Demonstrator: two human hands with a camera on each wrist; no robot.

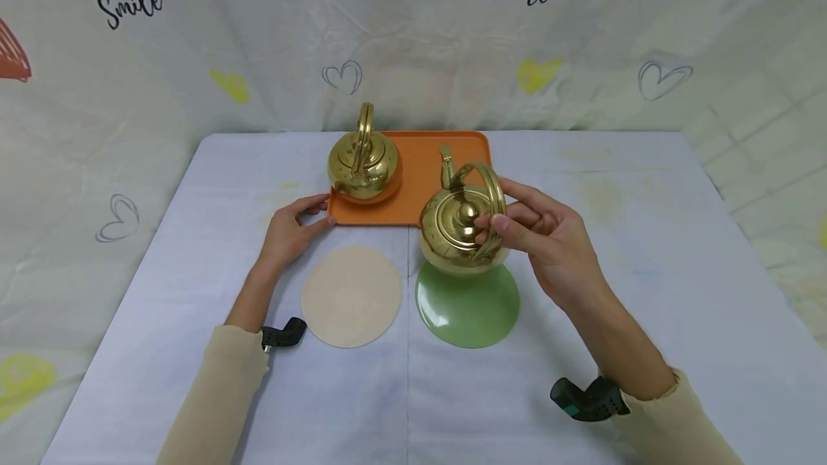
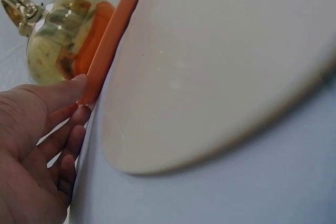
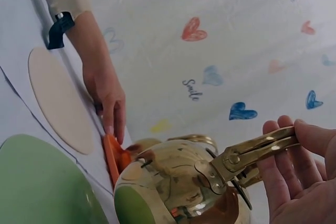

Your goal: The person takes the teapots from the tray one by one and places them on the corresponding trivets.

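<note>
My right hand (image 1: 555, 242) grips the upright loop handle of a brass teapot (image 1: 461, 224), thumb on the near side and fingers curled through behind it. In the head view this teapot overlaps the front edge of the orange tray (image 1: 413, 215) and the far rim of the green disc (image 1: 468, 314). In the right wrist view, its rounded body mirrors the green disc. My left hand (image 1: 291, 232) pinches the tray's front left corner between thumb and fingers. A second brass teapot (image 1: 363, 167) stands on the left half of the tray.
A beige disc (image 1: 352, 296) lies left of the green one, in front of the tray. White cloth (image 1: 646, 293) covers the table. Behind its far edge hangs a printed curtain (image 1: 426, 41) with hearts and lettering. Each wrist wears a dark camera.
</note>
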